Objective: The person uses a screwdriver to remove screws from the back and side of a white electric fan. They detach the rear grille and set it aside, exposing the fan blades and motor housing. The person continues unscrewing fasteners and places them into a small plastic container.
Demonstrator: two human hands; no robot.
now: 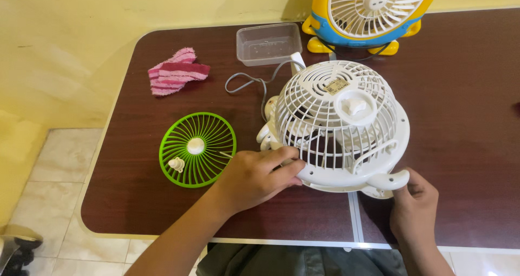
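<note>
Gripping the near rim of a white fan [341,127] that lies grille-up on a dark brown table [460,108], the left hand [257,176] has its fingers curled against the rim's left side. The right hand [414,205] closes loosely around the white handle at the fan's near right edge, thumb up against it. Just left of the left hand lies a round green grille [197,148] with a small white knob [176,164] resting on it. Farther from the hands, a grey cord [249,82] trails from the fan toward a clear plastic tray [269,43], with a pink striped cloth [179,72] to its left and a yellow and blue fan [368,13] to its right.
</note>
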